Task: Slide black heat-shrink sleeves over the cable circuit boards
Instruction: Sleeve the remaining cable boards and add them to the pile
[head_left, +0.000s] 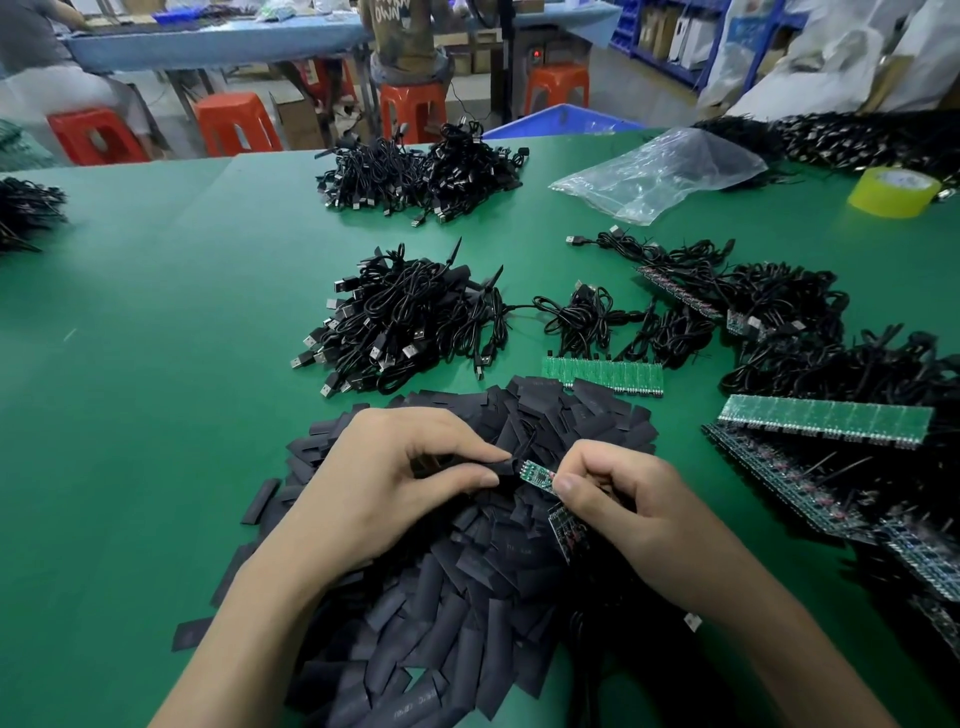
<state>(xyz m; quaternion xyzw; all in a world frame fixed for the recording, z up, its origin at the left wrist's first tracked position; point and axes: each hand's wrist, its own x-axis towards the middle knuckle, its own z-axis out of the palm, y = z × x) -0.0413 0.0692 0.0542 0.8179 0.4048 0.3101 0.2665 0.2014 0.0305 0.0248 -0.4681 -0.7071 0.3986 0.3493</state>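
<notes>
Head view: the left hand (410, 467) pinches one flat black heat-shrink sleeve (503, 469) between thumb and forefinger, its open end turned to the right. The right hand (618, 499), fingers (569, 487) curled, pinches the right end of a small green circuit board (537, 472). The board's long axis runs nearly left to right, dipping slightly towards the right thumb. Its free left end touches the sleeve's mouth, so the coming push looks to be leftward along that axis. Both hands hover above a heap of loose black sleeves (467, 597) on the green bench (156, 364).

Faint grey print runs along several sleeves in the heap but is too blurred to read. The yellow roll of tape (893, 192) at the far right shows no legible label.
</notes>
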